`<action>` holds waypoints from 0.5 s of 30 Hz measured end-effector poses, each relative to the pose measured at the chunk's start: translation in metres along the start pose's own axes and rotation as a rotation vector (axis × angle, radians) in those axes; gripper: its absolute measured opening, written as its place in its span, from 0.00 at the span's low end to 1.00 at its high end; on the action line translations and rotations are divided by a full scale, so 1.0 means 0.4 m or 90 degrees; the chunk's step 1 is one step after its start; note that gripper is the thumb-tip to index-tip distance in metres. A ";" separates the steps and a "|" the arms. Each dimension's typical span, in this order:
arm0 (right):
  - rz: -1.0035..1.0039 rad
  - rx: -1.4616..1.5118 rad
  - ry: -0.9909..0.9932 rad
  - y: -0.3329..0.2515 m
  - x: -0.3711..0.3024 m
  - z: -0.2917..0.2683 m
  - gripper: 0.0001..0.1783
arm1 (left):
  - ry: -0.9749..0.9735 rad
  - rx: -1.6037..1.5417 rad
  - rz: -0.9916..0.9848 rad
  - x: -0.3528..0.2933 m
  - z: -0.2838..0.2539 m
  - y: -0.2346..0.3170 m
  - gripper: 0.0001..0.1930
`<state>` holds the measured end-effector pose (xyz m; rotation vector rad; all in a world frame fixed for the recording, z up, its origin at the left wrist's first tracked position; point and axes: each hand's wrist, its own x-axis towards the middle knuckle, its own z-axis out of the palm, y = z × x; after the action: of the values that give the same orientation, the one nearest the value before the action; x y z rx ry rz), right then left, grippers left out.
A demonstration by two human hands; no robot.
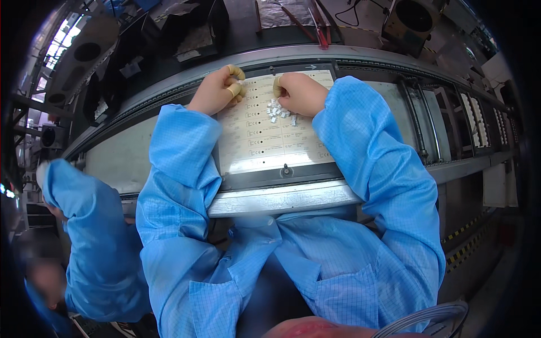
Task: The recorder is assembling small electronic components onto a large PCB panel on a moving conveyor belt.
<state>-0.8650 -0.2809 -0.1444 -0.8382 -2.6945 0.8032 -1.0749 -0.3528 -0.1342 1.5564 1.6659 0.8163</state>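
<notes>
A pale panel [271,147] printed with repeated rows of markings and dark dots lies in a dark frame [307,173]. My left hand [218,90] is over the panel's far left edge, its fingers pinched together. Yellow finger cots cover its thumb and fingertip, and a speck of white shows by them. To the right, my right hand [302,93] is closed, with a yellow cot on one finger. Just below its curled fingers sits a loose pile of small white connector-like pieces [276,112]. What either hand pinches, if anything, cannot be made out.
A metal rail [284,198] runs along the near side. Black bins [198,35] stand at the far left; red-handled tools [321,35] lie beyond the panel. Another person in a blue sleeve [93,225] is at my left. Conveyor rods [425,121] are at right.
</notes>
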 end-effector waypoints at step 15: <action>0.084 0.090 0.147 0.100 -0.078 -0.090 0.09 | 0.053 -0.473 -0.213 0.009 -0.035 0.056 0.11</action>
<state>-0.8086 -0.2554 -0.1377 -1.0142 -2.3735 0.8563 -1.0743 -0.3471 -0.1083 0.7226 1.3848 1.1499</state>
